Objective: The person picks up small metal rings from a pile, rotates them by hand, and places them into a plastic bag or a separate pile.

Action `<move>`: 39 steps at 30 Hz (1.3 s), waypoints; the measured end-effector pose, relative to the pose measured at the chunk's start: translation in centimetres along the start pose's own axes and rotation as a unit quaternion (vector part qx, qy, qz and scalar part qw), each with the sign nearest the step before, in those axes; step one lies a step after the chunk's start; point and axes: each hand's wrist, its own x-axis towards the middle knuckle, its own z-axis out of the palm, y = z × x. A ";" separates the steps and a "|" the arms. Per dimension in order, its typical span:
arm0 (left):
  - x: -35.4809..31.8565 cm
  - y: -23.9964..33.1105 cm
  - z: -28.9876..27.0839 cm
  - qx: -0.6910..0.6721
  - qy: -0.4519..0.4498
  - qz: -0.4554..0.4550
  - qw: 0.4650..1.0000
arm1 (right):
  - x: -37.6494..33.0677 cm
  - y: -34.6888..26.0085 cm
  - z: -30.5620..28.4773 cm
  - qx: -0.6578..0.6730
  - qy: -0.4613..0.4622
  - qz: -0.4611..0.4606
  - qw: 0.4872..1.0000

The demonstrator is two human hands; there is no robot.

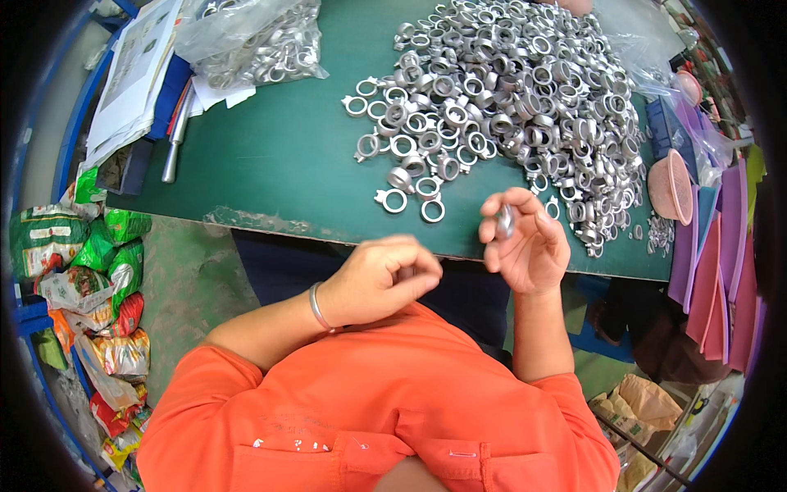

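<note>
My right hand is raised over the table's near edge, its fingers closed round a small grey metal ring. In front of my body hangs my left hand, fingers curled and the thumb near the forefinger; whether anything is inside cannot be made out. A bracelet circles that wrist. Beyond both hands spreads a large heap of metal rings, many with a small lug on the rim. Some single rings lie apart at the heap's near left side.
The green table carries a clear bag of rings at the far left, beside papers and a metal-handled tool. A pink basket and coloured bins stand at the right. Packed bags line the left.
</note>
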 end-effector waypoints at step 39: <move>4.0 -0.4 -5.1 0.068 0.224 0.010 0.972 | 3.3 0.5 0.9 -0.821 0.090 -0.195 0.530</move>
